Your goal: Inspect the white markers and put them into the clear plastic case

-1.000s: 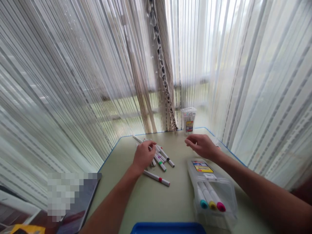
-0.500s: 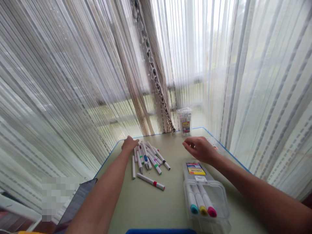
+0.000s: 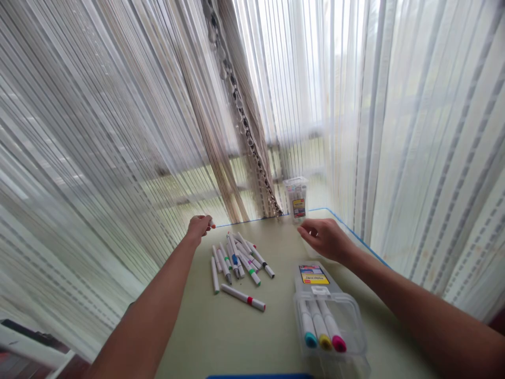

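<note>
My left hand (image 3: 199,227) is raised at the table's far left edge, closed on a marker (image 3: 212,224) whose orange end pokes out past the fingertips. Below and right of it lies a loose pile of white markers (image 3: 240,258) with coloured bands. One marker with a red band (image 3: 243,297) lies apart, nearer to me. Above the table's right side, my right hand (image 3: 323,238) is curled, thumb towards the fingers, with nothing visible in it. Closer to me, beneath the right forearm, an open clear plastic case (image 3: 357,321) holds a teal, a yellow and a pink-ended marker (image 3: 333,326).
Another clear box of markers (image 3: 296,200) stands upright at the table's back edge. A string curtain (image 3: 138,131) with a beaded strand (image 3: 244,121) hangs behind the pale green table (image 3: 229,337). Something blue (image 3: 258,376) shows at the bottom edge of the picture.
My left hand has lifted away from the pile, up and to the left, with an orange-ended marker in it. The right hand stays nearly where it was.
</note>
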A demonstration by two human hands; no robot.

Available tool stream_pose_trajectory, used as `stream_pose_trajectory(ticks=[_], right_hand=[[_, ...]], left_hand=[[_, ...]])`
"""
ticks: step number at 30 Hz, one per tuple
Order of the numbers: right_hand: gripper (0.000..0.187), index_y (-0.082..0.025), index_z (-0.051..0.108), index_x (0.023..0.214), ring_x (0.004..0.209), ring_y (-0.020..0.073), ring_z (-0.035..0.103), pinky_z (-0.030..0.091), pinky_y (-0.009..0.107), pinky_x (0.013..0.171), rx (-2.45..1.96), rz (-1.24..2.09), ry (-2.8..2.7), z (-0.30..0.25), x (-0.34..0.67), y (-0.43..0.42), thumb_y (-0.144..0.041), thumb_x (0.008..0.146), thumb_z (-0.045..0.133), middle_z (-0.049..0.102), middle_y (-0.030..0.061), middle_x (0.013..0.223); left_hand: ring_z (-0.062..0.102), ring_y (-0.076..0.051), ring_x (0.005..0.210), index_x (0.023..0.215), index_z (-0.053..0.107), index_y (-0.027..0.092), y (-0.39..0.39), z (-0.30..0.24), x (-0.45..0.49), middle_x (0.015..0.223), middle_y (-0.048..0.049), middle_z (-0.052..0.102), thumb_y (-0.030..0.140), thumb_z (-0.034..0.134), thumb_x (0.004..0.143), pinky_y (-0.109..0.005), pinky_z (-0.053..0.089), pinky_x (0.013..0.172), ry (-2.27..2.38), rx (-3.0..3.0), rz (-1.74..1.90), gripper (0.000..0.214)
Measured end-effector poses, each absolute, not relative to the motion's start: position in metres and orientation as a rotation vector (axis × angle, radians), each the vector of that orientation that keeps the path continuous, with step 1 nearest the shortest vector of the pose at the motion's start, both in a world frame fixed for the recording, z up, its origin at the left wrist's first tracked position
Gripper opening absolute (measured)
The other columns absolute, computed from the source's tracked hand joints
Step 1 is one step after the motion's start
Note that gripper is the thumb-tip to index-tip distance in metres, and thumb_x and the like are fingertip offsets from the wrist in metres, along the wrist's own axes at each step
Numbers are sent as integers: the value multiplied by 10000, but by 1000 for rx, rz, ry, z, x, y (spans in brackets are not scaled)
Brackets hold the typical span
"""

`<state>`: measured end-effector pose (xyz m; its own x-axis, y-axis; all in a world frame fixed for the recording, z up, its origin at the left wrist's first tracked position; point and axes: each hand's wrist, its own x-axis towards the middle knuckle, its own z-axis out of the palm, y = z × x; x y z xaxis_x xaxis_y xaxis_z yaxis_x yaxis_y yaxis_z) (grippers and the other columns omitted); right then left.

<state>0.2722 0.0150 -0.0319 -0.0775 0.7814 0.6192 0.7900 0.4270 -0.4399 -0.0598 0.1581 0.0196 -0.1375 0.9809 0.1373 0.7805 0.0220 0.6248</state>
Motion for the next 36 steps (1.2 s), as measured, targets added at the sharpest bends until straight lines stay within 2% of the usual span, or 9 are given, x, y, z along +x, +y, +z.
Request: stream_pose_trajectory(ticks=[4, 7, 12, 15, 17, 22, 28, 32, 36], right_hand=[[325, -190, 554, 579, 510, 159, 500, 306, 288, 561, -1310, 38, -1795, -30, 271, 14, -315, 878, 523, 589, 31, 539], [344, -186, 582, 635, 498, 159, 543, 362, 282, 558, -1285, 124, -1742, -30, 270, 13, -371, 912, 497, 634, 39, 570], [359, -148, 601, 1081, 496, 151, 617, 476, 280, 550, -1211, 325, -1670, -30, 268, 11, -451, 958, 453, 712, 50, 727], [451, -143, 549, 1189, 522, 150, 624, 491, 274, 514, -1105, 474, -1661, -32, 264, 10, -503, 918, 535, 695, 45, 757], [461, -145, 564, 1146, 523, 145, 612, 467, 256, 461, -1033, 571, -1644, -33, 259, 10, -526, 887, 582, 680, 42, 752], [333, -154, 637, 843, 434, 95, 505, 387, 224, 396, -959, 744, -1614, -33, 254, 7, -484, 885, 623, 633, 11, 609], [178, -167, 693, 908, 489, 95, 523, 395, 207, 435, -842, 965, -1410, -40, 258, 9, -336, 856, 720, 654, 5, 603], [198, -183, 698, 986, 519, 100, 528, 397, 213, 455, -829, 1006, -1379, -45, 261, 11, -294, 832, 752, 660, 0, 638], [225, -179, 703, 1010, 523, 98, 524, 393, 211, 457, -835, 1006, -1365, -46, 262, 11, -272, 816, 769, 653, -4, 631]], left_hand=[[637, -230, 1015, 1239, 575, 161, 119, 31, -42, 1222, -102, 612, 334, 595, 934, -435, 555, 846, 1534, 1768, 980, 352], [646, -152, 721, 1111, 627, 123, 87, 22, -15, 899, -56, 659, 431, 531, 942, -292, 546, 638, 1202, 1791, 1005, 364], [466, -76, 457, 1092, 645, 107, 51, -5, 23, 701, 21, 537, 529, 582, 859, -217, 392, 427, 868, 1836, 966, 486], [367, -69, 423, 1119, 662, 104, 41, -17, 31, 620, 46, 472, 503, 587, 866, -208, 307, 394, 798, 1868, 938, 479], [403, -83, 476, 1084, 702, 120, 36, -21, 32, 630, 28, 503, 443, 621, 865, -210, 329, 439, 779, 1897, 937, 399], [570, -163, 783, 1044, 751, 163, 27, -24, 29, 897, -61, 657, 340, 635, 873, -253, 447, 682, 761, 1987, 961, 272], [436, -95, 537, 1104, 696, 129, 30, -37, 24, 720, -10, 598, 411, 549, 921, -214, 329, 468, 742, 1797, 945, 367], [409, -75, 482, 1080, 674, 102, 32, -42, 25, 673, 21, 534, 429, 572, 899, -213, 316, 438, 698, 1622, 1003, 388], [458, -77, 499, 1057, 682, 104, 30, -40, 26, 734, -1, 580, 401, 603, 882, -215, 342, 445, 760, 1643, 1069, 354]])
